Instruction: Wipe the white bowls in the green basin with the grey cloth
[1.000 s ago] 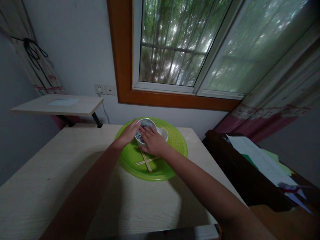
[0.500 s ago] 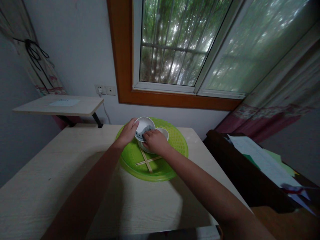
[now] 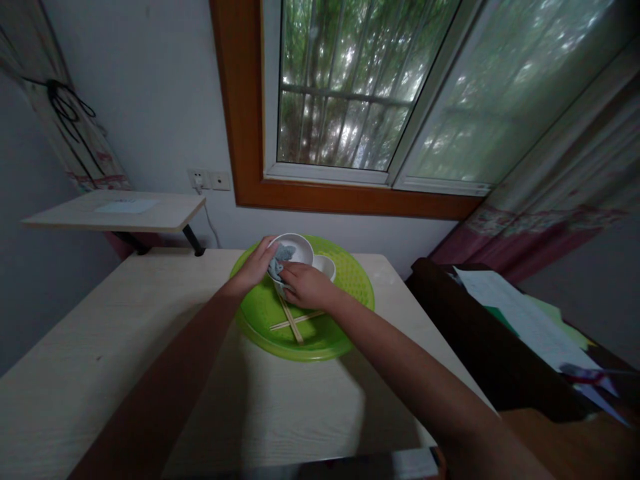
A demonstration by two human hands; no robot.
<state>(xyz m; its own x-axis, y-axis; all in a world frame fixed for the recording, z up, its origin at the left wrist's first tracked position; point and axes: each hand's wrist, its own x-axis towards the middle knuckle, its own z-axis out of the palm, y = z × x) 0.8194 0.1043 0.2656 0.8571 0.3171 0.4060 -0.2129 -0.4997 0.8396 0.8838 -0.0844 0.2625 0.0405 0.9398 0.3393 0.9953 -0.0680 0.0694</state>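
Observation:
My left hand (image 3: 257, 265) grips the left rim of a white bowl (image 3: 303, 249), which it keeps tilted above a round green tray (image 3: 353, 287). In my right hand (image 3: 305, 285) is a bunched grey cloth (image 3: 281, 257), pressed against the near left part of the bowl's rim and inside. Another white bowl (image 3: 326, 267) stands on the tray, partly hidden behind the held bowl and my right hand. Pale wooden chopsticks (image 3: 291, 321) lie crossed on the tray's near side, one end hidden beneath my right wrist.
The tray rests on a light wooden table (image 3: 300, 413) by the wall. A small raised shelf (image 3: 115, 220) with a paper on it stands at the back left. To the right, a dark wooden piece of furniture (image 3: 445, 320) holds papers (image 3: 520, 320).
My right hand has moved the cloth from inside the bowl toward its near left rim. The held bowl has turned slightly; my left hand stays at its left side.

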